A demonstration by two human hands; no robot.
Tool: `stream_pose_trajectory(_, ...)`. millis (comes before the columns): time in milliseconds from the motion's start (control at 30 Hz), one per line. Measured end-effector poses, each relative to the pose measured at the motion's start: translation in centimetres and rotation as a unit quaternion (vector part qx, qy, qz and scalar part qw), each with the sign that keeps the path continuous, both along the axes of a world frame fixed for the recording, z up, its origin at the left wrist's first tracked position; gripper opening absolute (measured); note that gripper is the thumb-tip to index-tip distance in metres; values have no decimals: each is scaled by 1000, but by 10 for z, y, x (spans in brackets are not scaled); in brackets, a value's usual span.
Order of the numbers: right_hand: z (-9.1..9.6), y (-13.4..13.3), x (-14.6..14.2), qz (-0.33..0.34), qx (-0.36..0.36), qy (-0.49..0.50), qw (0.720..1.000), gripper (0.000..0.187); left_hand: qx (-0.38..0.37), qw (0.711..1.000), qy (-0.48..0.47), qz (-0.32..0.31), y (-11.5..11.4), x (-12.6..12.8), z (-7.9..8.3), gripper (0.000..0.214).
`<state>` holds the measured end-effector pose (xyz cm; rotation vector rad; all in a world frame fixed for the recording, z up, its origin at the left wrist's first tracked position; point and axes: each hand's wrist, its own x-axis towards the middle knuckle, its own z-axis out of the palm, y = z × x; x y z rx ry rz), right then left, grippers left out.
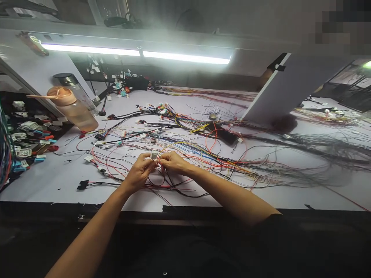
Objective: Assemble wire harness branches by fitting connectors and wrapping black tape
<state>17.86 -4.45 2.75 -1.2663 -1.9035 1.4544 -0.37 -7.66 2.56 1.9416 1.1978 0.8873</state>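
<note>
Between the fingertips of my left hand (140, 172) is a small whitish connector housing (154, 155). My right hand (174, 163) is right beside it, thumb and fingers pinched on a thin red wire (159, 159) close to the connector. From the hands, red and black wires (168, 179) loop down onto the white table. Loose wires of several colours lie behind and to the right of my hands. A black connector (83, 185) on a cable and a white connector (89, 158) rest to the left of my left hand.
A bottle with a peach lid (72, 108) stands at the left, a dark-capped bottle (69, 81) behind it. Many connectors (29, 135) are heaped at the far left. A black phone-like object (223, 134) lies among the wires. A white panel (269, 92) rises at the right.
</note>
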Motion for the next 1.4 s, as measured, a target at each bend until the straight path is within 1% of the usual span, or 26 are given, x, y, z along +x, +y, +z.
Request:
stream_pose_trajectory(133,6,-2,9,3,-21,27,999,29,-61,998,-1,-6,3,-2,-8,37)
stream_pose_trajectory(200,9,-3,13,9,-27,36,999,29,-51,999,9,-6,4,-1,-7,37)
stream_pose_trajectory(300,10,-3,17,14,-32,43,998,27,-2,999,44,-30,4,5,-4,36)
stream_pose_trajectory(367,8,-2,17,6,-33,42,999,25,-10,998,41,-43,4,8,-2,37)
stream_pose_trajectory(400,8,-1,17,-2,-33,41,999,24,-19,999,33,-39,4,8,-2,37)
stream_pose_trajectory(433,8,-2,18,-11,-33,40,999,23,-24,999,22,-22,4,8,-3,36)
stream_pose_trajectory(533,10,-5,25,-19,-42,45,998,19,-8,998,-6,63,6,2,-10,36)
stream_pose_trajectory(667,24,-12,43,50,-73,73,993,19,19,987,-20,161,10,-7,-21,38)
stream_pose_trajectory(733,32,-15,51,66,-69,99,991,22,32,979,-22,200,12,-9,-25,37)
stream_pose_trajectory(767,35,-17,55,60,-62,117,989,24,39,975,-21,217,14,-11,-27,37)
stream_pose_trajectory(867,39,-23,63,6,-54,178,983,32,53,967,-19,250,17,-14,-31,36)
stream_pose_trajectory(933,36,-25,64,-28,-67,211,975,35,58,964,-15,259,19,-17,-32,35)
stream_pose_trajectory(1000,32,-24,62,-42,-95,227,968,38,60,964,-10,260,20,-19,-32,34)
stream_pose_trajectory(1067,30,-17,56,-35,-138,205,968,43,61,966,-5,252,21,-21,-32,32)
stream_pose_trajectory(1133,32,-4,47,-18,-180,145,973,48,60,969,-1,240,20,-22,-32,31)
stream_pose_trajectory(1200,37,13,35,9,-197,69,978,47,58,971,2,233,19,-24,-32,31)
stream_pose_trajectory(1267,43,31,21,37,-180,-11,983,46,57,971,2,231,18,-26,-32,32)
stream_pose_trajectory(1333,47,47,4,52,-147,-79,985,45,59,971,-2,232,16,-28,-33,32)
stream_pose_trajectory(1400,50,60,-16,58,-117,-117,984,43,62,971,-7,233,15,-29,-33,33)
